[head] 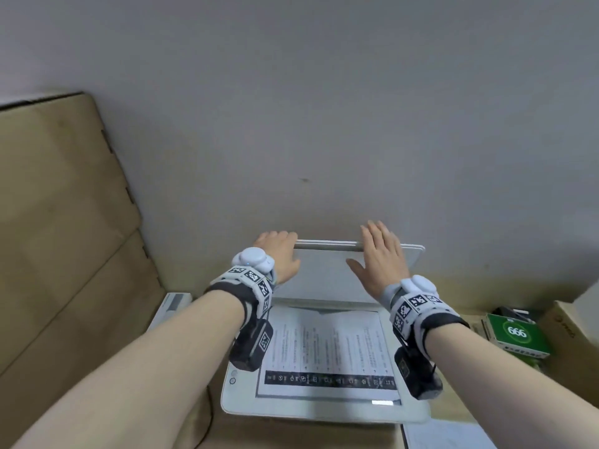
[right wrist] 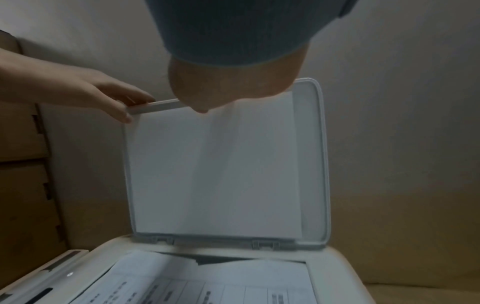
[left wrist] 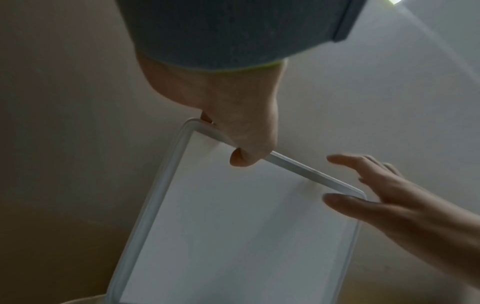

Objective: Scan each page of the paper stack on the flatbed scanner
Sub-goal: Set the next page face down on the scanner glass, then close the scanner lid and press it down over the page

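A white flatbed scanner (head: 246, 404) sits low in the head view with its lid (head: 324, 273) raised upright against the wall. A printed page (head: 327, 345) lies face up on the glass, its far edge slightly lifted. My left hand (head: 280, 252) grips the lid's top edge near its left corner, thumb on the inner face (left wrist: 241, 159). My right hand (head: 377, 251) lies flat with straight, spread fingers against the lid's top edge. In the left wrist view the right hand (left wrist: 376, 195) is at the lid's far corner. The right wrist view shows the lid (right wrist: 215, 170) and page (right wrist: 207, 283).
Stacked cardboard boxes (head: 64, 222) stand on the left, close to the scanner. A green box marked 666 (head: 515, 335) and a brown carton (head: 570, 325) are on the right. White sheets (head: 447, 435) lie at the bottom right. A small white device (head: 171, 303) sits left of the scanner.
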`<state>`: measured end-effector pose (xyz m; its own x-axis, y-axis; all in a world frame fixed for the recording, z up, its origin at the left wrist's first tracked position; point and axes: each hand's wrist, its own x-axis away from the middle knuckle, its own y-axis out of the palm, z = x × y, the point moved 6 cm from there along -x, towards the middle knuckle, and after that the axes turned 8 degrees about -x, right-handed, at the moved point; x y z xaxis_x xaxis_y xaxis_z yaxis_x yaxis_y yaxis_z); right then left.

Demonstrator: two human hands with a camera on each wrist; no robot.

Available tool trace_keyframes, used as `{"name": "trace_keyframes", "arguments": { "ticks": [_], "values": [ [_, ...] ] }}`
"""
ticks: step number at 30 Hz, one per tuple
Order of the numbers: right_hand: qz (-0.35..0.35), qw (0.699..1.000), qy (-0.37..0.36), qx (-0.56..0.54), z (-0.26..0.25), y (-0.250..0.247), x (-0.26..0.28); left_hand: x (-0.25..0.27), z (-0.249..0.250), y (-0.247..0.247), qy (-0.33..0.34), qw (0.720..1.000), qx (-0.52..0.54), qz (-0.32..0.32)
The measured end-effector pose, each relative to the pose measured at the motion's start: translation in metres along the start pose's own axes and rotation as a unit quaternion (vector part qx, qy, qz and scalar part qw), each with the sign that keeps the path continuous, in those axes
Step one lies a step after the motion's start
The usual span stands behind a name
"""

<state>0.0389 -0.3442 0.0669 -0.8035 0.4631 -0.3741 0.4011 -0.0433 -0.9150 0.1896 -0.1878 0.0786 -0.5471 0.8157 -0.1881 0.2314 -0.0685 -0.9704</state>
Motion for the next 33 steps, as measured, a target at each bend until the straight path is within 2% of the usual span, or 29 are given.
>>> {"name": "trace_keyframes", "arguments": {
  "ticks": [5,7,10,14,18,22,25,28,30,33],
  "values": [
    [0.019,0.999,-0.009,-0.028,-0.009,-0.005,0.021,0.025,0.002,0.008,-0.007,0.996,0.054,-0.072],
    [-0.061,0.998,-0.002,-0.012,-0.011,-0.004,0.045,0.048,0.010,0.010,0.036,0.993,0.051,-0.102],
    [-0.143,0.990,-0.016,-0.012,-0.009,0.004,0.081,0.084,0.026,0.019,0.096,0.981,0.073,-0.151],
    [-0.223,0.972,-0.046,-0.065,-0.016,0.031,0.130,0.133,0.043,0.044,0.143,0.969,0.122,-0.157],
    [-0.257,0.958,-0.047,-0.120,-0.017,0.065,0.172,0.168,0.058,0.089,0.146,0.976,-0.015,-0.158],
    [-0.267,0.951,-0.054,-0.148,-0.022,0.098,0.206,0.202,0.075,0.138,0.114,0.975,-0.040,-0.186],
    [-0.262,0.948,-0.071,-0.169,-0.026,0.124,0.229,0.228,0.085,0.169,0.079,0.976,0.005,-0.201],
    [-0.258,0.956,-0.048,-0.135,-0.025,0.136,0.230,0.229,0.086,0.168,0.061,0.983,0.042,-0.170],
    [-0.263,0.952,-0.042,-0.151,-0.036,0.136,0.219,0.221,0.078,0.163,0.063,0.984,0.061,-0.153],
    [-0.259,0.949,-0.067,-0.166,-0.053,0.143,0.196,0.210,0.052,0.155,0.016,0.986,0.095,-0.135]
  ]
}}
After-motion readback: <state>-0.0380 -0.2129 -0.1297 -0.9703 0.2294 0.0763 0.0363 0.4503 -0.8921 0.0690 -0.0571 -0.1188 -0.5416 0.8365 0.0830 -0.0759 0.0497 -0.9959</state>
